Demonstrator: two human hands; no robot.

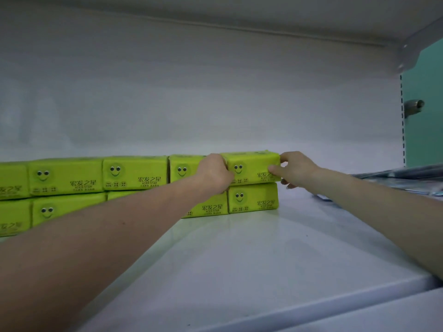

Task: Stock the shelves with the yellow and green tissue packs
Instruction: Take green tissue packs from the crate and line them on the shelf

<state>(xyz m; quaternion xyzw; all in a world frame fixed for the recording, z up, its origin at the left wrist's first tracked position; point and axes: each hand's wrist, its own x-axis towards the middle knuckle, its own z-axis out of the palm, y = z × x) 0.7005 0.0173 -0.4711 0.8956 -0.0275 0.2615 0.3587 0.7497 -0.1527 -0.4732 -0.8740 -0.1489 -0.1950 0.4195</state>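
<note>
Top pack point(251, 167): centre right of frame, end of the upper row, on a lower pack point(253, 198).
Left hand point(214, 173): curled round its left end.
Right hand point(296, 167): fingers closed on its right end.
Shelf point(263, 248): white, two rows of packs along its back.

I see yellow-green plastic-wrapped tissue packs point(135, 172) with smiley faces stacked in two rows against the white shelf's point(263, 248) back wall; the top right-end pack point(251, 167) sits level on the one below.
</note>
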